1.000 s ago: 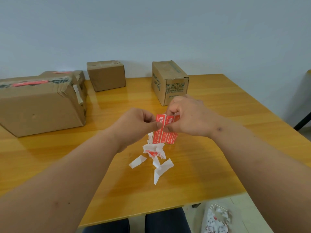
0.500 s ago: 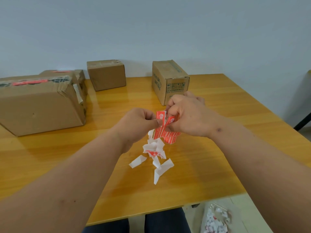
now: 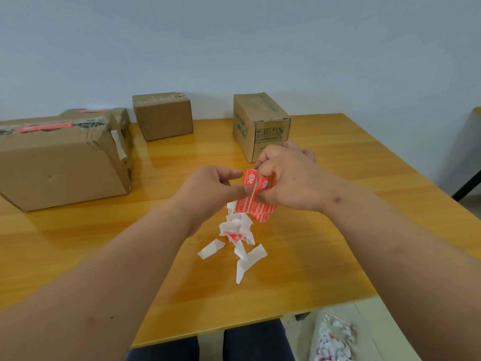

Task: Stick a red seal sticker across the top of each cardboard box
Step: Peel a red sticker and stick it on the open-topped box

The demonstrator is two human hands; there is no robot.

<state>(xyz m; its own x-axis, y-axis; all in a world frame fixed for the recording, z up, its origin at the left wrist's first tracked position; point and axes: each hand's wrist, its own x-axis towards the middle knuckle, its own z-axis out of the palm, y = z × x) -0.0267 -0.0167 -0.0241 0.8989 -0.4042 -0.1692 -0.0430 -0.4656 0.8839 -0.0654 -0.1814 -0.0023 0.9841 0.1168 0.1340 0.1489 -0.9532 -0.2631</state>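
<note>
Mid-frame, my left hand [image 3: 208, 188] and right hand [image 3: 283, 178] both pinch the red stickers [image 3: 251, 190]; peeling carelessly, one could tear or curl onto itself.

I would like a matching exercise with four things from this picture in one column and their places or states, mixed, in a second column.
Things
1. large box
2. printed box
3. red stickers
4. white paper scraps

Places or states
A. lying loose on the table near the front edge
B. pinched between the left hand and right hand
C. far left, red strip already on top
D. just behind the right hand

Pairs: 1-C, 2-D, 3-B, 4-A
</note>
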